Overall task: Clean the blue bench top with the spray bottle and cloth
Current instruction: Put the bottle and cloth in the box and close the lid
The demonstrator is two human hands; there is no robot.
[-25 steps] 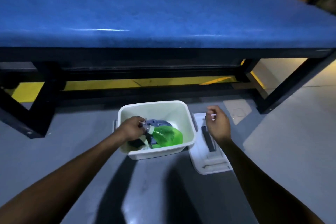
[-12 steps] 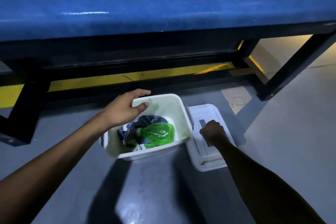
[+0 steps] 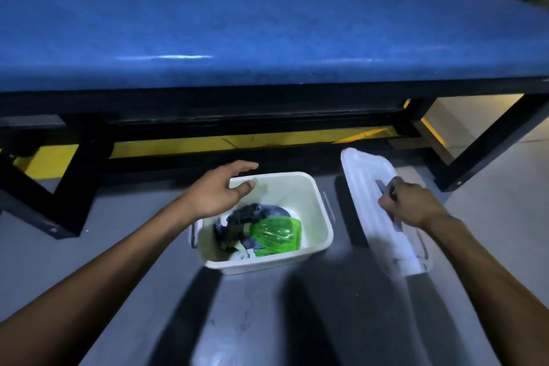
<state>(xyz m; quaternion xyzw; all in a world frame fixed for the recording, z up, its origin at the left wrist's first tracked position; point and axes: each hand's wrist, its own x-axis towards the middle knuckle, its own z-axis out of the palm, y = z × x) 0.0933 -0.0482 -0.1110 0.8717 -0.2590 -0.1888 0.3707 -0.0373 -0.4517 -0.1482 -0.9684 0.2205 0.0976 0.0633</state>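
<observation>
A white plastic tub (image 3: 319,227) sits on the grey floor in front of the blue bench top (image 3: 267,33). Inside lie a green spray bottle (image 3: 274,235) on its side and a dark blue cloth (image 3: 255,212) behind it. My left hand (image 3: 217,192) hovers over the tub's back left rim, fingers spread, holding nothing. My right hand (image 3: 407,205) grips the handle of the tub's white lid (image 3: 368,184), which is lifted and tilted to the right of the tub.
The bench stands on a black metal frame (image 3: 490,142) with legs at left and right. A yellow floor stripe (image 3: 237,142) runs under it. Grey floor lies in front of the tub.
My right hand has closed on the lid and raised it off the floor, tilting it. My left hand let go of the bottle earlier and stays over the tub's rim.
</observation>
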